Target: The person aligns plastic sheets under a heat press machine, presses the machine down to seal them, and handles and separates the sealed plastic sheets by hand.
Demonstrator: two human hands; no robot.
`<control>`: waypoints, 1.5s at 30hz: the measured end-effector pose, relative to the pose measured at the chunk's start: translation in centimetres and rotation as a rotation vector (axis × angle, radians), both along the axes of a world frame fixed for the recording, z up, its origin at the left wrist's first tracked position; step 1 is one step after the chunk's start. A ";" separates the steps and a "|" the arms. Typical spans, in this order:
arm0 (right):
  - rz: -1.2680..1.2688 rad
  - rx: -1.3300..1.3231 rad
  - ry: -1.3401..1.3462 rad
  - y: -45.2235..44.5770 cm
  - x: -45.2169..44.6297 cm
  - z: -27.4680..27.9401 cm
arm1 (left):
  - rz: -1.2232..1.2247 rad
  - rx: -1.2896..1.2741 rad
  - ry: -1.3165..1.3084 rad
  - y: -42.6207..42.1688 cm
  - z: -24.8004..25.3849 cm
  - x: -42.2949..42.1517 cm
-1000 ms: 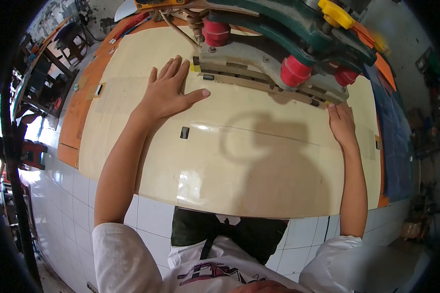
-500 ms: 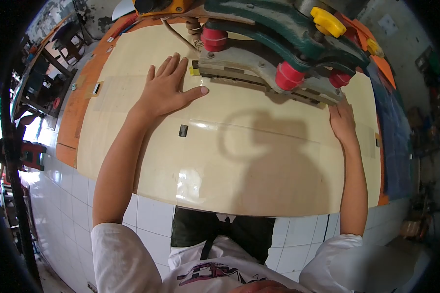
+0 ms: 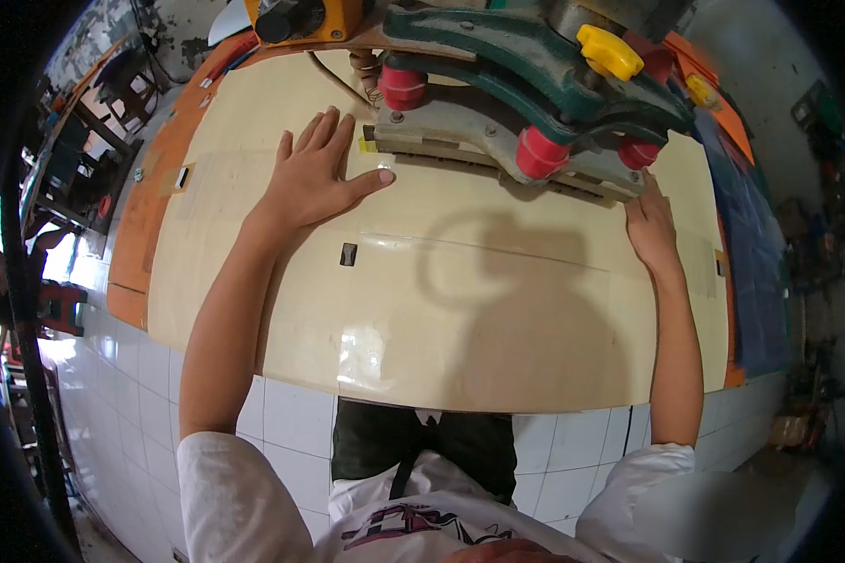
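My left hand (image 3: 311,178) lies flat with fingers spread on the cream sheet (image 3: 300,328), just left of the machine's metal head (image 3: 465,117). My right hand (image 3: 652,228) rests on the sheet beside the head's right end, fingers stretched forward and nothing seen in it. The head sits low over the sheet, beneath a dark green frame (image 3: 498,70) with red rubber mounts (image 3: 543,152) and a yellow knob (image 3: 609,53). A small black piece (image 3: 348,254) lies on the sheet below my left hand.
An orange board edge (image 3: 131,267) shows at the left. At the right are a blue translucent sheet (image 3: 756,281) and orange pieces (image 3: 732,134). A yellow-orange machine part (image 3: 341,21) stands at the back, and a stool (image 3: 127,80) is at the far left.
The metal head has come down closer to the sheet, covering the small dark pieces that showed along its front edge. My hands stay in nearly the same places; the view has shifted slightly.
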State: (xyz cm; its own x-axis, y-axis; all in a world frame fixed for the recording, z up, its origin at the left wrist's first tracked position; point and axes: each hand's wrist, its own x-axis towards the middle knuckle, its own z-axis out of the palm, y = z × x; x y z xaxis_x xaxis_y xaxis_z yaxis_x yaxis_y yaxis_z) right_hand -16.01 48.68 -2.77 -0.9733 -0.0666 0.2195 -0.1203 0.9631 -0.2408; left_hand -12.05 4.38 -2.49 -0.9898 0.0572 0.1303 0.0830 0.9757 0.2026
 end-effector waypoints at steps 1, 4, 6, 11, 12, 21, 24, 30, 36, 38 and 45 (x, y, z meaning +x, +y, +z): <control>-0.003 0.012 -0.002 -0.2 0.0 0.1 | -0.004 0.000 -0.001 0.0 0.0 0.0; 0.004 -0.003 -0.002 0.3 0.0 -0.1 | -0.018 0.056 0.014 0.0 -0.1 0.2; 0.016 -0.030 0.012 1.0 -0.4 -0.5 | -0.030 0.125 0.034 -0.3 -0.1 0.0; 0.049 -0.266 0.090 1.7 -0.6 -1.2 | -0.070 0.141 -0.032 -2.0 0.3 -0.6; 0.056 -0.271 0.085 1.5 -0.5 -1.1 | -0.103 0.156 -0.034 -2.5 0.5 -0.7; 0.029 -0.555 0.113 0.5 0.7 0.6 | 0.017 0.167 0.142 -3.8 -0.7 -0.5; -0.040 -0.617 0.154 0.4 1.2 1.7 | 0.098 0.153 0.100 -4.4 -0.4 -0.7; -0.167 -0.536 0.231 2.3 1.4 2.5 | 0.221 0.140 0.059 -5.1 -0.3 -1.0; -0.219 -0.527 0.315 6.8 -0.1 1.4 | 0.274 0.072 0.061 -5.5 -0.9 -1.5; -0.238 -0.568 0.321 8.1 -0.4 1.1 | 0.302 0.071 0.071 -5.6 -0.9 -1.6; -0.300 -0.688 0.440 8.7 0.4 2.1 | 0.477 0.027 0.096 -7.8 -1.0 -1.8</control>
State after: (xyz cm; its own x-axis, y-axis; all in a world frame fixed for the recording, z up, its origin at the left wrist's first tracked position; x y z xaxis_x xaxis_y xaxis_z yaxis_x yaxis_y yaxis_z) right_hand -15.57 57.33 -0.63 -0.7456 0.4653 0.4770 -0.1033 0.6264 -0.7726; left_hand -13.81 -3.37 -3.52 -0.8884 -0.4043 0.2174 -0.3524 0.9042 0.2415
